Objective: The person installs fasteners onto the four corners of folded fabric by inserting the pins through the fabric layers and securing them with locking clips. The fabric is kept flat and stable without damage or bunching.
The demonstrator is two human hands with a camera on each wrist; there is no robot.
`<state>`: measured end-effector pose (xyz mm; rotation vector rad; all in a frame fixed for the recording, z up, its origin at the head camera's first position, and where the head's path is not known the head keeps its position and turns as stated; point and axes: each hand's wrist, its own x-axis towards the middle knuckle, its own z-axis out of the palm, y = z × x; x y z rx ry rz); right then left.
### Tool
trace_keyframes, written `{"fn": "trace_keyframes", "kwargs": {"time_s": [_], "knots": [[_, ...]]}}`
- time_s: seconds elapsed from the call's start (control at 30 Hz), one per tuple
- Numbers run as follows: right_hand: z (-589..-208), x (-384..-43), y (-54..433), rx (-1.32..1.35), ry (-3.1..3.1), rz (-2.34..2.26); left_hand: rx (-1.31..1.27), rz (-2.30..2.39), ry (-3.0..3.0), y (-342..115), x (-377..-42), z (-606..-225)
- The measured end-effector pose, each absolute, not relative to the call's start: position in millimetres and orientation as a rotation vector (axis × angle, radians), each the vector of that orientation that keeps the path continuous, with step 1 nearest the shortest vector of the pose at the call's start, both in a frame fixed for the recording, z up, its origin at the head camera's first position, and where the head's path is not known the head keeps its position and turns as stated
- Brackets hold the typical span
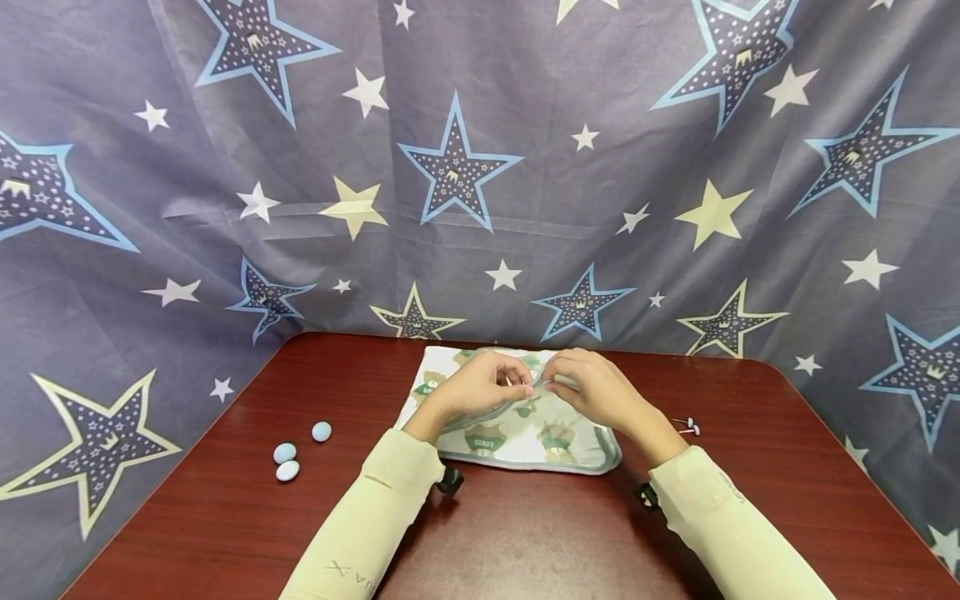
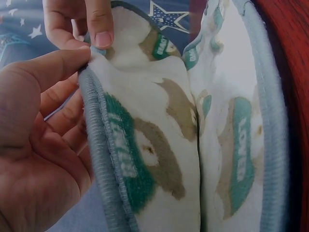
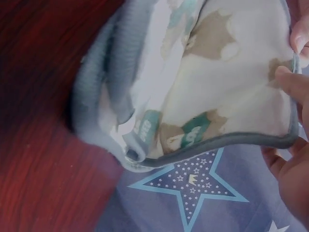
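Observation:
A white cloth [image 1: 510, 437] printed with brown bears and green lettering, bound in grey-blue edging, lies folded on the table with its upper layer raised. My left hand [image 1: 480, 383] pinches the lifted edge, its thumb and forefinger meeting at the binding. Close beside it, my right hand [image 1: 592, 387] grips the same edge between thumb and fingers. In the left wrist view a small light-blue piece [image 2: 98, 50] shows at the fingertips, mostly hidden by them. From the right wrist view, the cloth's upper layer [image 3: 241, 82] stands up off the lower one, leaving a gap between.
Three small rounded caps, two light blue [image 1: 322, 431] and one white [image 1: 287, 471], lie on the left of the dark red table [image 1: 525, 533]. Right of the cloth are small pins with pale heads [image 1: 690, 428]. A star-patterned curtain [image 1: 480, 258] hangs behind the table.

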<state>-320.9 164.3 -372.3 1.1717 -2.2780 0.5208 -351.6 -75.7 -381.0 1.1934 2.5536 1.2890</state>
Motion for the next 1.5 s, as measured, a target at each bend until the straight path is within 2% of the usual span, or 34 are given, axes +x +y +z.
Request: {"fn": "trace_keyframes", "kwargs": {"time_s": [1.5], "knots": [[-378.1,-327.8,167.2,1.106,-2.279,0.545,1.154,1.227,2.516,-80.6,-350.4,-373.7]]}}
